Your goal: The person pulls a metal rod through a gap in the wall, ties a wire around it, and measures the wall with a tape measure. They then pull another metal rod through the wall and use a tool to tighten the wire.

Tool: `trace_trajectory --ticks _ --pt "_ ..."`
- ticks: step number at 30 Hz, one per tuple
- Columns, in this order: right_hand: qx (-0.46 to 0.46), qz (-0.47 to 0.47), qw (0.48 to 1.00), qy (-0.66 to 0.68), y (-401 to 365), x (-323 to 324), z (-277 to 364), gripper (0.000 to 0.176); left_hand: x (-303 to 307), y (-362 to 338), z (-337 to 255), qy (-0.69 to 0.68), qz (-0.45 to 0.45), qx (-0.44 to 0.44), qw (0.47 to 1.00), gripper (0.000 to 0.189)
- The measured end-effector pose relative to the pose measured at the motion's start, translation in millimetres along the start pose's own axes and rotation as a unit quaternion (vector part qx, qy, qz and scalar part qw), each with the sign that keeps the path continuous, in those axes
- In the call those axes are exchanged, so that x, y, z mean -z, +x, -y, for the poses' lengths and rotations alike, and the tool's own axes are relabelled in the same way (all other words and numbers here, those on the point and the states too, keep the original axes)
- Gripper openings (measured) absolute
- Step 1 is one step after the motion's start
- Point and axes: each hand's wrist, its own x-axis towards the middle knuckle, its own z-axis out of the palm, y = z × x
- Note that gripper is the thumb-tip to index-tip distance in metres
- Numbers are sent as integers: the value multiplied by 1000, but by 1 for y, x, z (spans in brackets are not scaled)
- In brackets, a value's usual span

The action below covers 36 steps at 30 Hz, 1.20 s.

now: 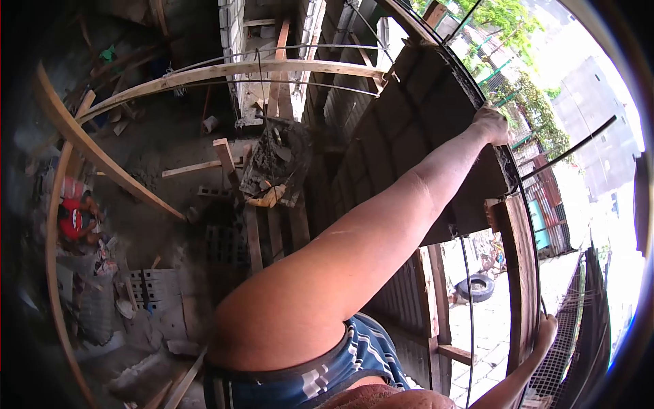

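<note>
My left arm stretches across the view to the top edge of a grey block wall (422,102). My left hand (492,124) is closed over that edge, beside a thin dark bar running along it; some of its fingers are hidden. At the lower right, my right hand (546,332) is closed around a thin dark metal rod (543,305), next to an upright wooden post (519,273). The fingers of this hand show only partly.
Below on the left, a person in red (73,218) sits low. A mortar-covered board with a trowel (276,153) stands mid-view. Curved-looking timbers (109,160) cross the left. A rebar end (579,146) juts outward at right. A tyre (475,288) lies on the ground outside.
</note>
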Motion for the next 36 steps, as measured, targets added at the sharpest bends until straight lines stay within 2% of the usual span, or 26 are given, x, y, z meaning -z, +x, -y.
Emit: trace_trajectory --ticks 2,6,7,12,18,20,21,28,30,34,36 --pt "16 -22 1000 -4 2 -4 -6 38 2 -2 -1 2 7 -5 1000 52" --pt "-8 4 999 -46 6 -5 -12 43 4 -2 -1 3 10 0 1000 55" --pt "-24 28 998 -56 0 4 3 45 4 0 -1 -3 11 0 1000 55" --pt "-26 31 998 -49 -9 12 18 42 -6 6 3 11 -26 -9 1000 55" --pt "16 1 999 -42 2 -2 -8 41 -1 1 1 6 -6 0 1000 56" --pt "17 4 999 -42 5 0 -6 40 1 0 1 -6 4 1 1000 57" --pt "6 17 999 -37 6 0 -5 39 0 -2 0 8 -13 3 1000 45" --pt "13 19 1000 -15 0 4 1 38 1 1 1 -1 -1 2 1000 47" --pt "21 9 1000 -7 4 -1 -8 38 -1 3 2 -8 15 0 1000 56" --pt "17 12 1000 -13 1 3 1 38 -2 3 1 0 9 6 1000 55" --pt "-4 16 1000 -16 -1 5 7 38 -1 1 0 8 -6 10 1000 48"
